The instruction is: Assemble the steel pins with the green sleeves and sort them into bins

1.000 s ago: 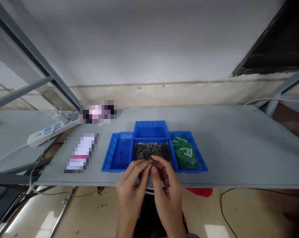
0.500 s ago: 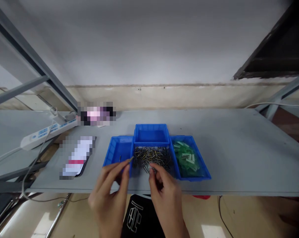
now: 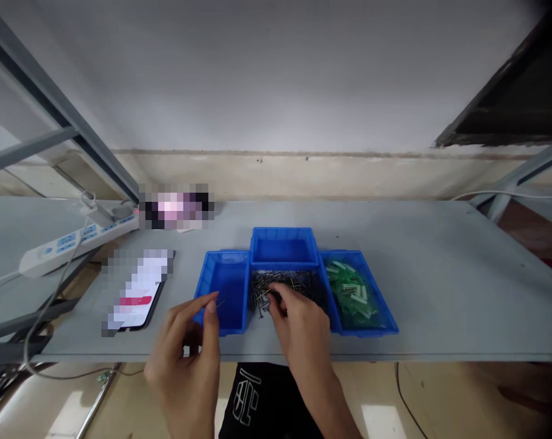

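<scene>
Currently, both bare hands work at a grey table (image 3: pixel 440 280); places below are given from the screw bin (image 3: pixel 322 295), the middle blue bin of the group.

Right hand (image 3: pixel 301 320): reaches into the screw bin from the front, thumb and forefinger curled close together among a loose pile of screws (image 3: pixel 298 280) (possibly nails; too small to tell). Cannot tell whether the fingertips pinch one or only touch the pile.

Left hand (image 3: pixel 187 344): front-left of the screw bin, thumb and forefinger brought together over the front of the left bin (image 3: pixel 233 292), which sits just left of the screw bin. One thin screw (image 3: pixel 220 303) shows right at these fingertips, tilted. Cannot tell whether it is pinched or lies in the left bin below.

Surroundings: directly behind the screw bin, a back bin (image 3: pixel 283 249). Just right of it, a right bin (image 3: pixel 388 323) holding crumpled green plastic (image 3: pixel 344 305) with short white pieces (image 3: pixel 360 292) on top. Left of the screw bin, past the left bin, a phone (image 3: pixel 143 292), partly pixelated. Farther left, a white power strip (image 3: pixel 75 244) with plugs and cords.
</scene>
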Motion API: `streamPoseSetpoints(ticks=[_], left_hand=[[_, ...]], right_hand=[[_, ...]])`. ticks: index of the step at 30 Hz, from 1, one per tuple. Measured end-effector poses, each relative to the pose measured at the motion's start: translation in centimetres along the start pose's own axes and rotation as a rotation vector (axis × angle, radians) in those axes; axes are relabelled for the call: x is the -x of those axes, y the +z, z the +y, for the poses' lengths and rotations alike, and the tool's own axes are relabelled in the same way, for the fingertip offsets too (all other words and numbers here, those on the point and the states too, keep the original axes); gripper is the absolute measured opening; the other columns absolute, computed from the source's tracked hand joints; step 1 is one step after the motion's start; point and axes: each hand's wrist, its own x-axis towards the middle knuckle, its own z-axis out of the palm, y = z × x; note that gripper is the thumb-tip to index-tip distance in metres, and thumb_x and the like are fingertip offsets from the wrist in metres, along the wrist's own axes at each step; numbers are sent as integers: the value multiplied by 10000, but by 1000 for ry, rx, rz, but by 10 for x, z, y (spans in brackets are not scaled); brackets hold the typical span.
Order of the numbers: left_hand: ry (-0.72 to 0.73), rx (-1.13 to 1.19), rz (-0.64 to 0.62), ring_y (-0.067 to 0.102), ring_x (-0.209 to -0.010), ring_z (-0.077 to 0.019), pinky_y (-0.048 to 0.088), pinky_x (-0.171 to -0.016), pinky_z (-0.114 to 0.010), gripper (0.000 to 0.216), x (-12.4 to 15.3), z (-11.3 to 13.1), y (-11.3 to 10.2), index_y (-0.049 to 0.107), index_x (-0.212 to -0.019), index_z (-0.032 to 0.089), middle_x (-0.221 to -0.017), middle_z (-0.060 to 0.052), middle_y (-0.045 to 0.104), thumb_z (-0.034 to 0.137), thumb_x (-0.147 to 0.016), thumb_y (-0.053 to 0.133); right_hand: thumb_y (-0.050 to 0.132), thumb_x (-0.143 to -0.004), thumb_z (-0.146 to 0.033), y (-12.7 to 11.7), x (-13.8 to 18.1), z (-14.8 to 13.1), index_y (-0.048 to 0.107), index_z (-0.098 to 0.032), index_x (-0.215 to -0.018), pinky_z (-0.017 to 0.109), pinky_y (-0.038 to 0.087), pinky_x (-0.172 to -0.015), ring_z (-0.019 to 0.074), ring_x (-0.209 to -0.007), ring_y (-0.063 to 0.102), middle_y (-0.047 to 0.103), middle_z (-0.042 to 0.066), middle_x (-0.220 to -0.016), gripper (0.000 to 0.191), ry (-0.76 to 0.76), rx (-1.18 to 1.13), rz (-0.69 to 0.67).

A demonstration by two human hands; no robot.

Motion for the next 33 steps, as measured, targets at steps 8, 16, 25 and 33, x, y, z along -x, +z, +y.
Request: streamPoseSetpoints(ticks=[8, 16, 25, 33], left_hand=[[-87, 27, -45, 657, -719, -139, 474, -626, -288, 190, 2, -6, -2, 842, -1064, 305, -980, 18, 821, 451, -1039, 722], [-154, 76, -35, 756, -874, -197, 486, -599, -296, 279, 7, -2, -5, 841, -1052, 285, -990, -7, 845, 532, -1031, 712], [-145, 94, -59, 767, -904, -203, 524, -678, -301, 274, 10, -4, -5, 842, -1048, 276, -968, -4, 843, 517, -1039, 710], [-134, 100, -51, 768, -925, -193, 543, -778, -320, 243, 12, -3, -6, 833, -1017, 292, -942, 16, 830, 485, -1056, 691]], right_hand=[[690, -1040, -228, -6, 2, 8, 810, -300, -1056, 278, 401, -617, 170, -700, 776, 826, -31, -840, 141, -66, -35, -20], [838, -936, -333, -7, 0, 5, 781, -303, -1166, 309, 382, -542, 213, -644, 777, 814, -33, -785, 238, -88, 91, -70], [839, -952, -304, -8, 1, 5, 757, -283, -1144, 311, 358, -565, 225, -677, 778, 816, -15, -816, 209, -52, 94, -74], [726, -979, -153, -21, 17, 15, 734, -259, -1124, 303, 435, -608, 198, -728, 773, 810, -13, -902, 180, -129, -4, -112]])
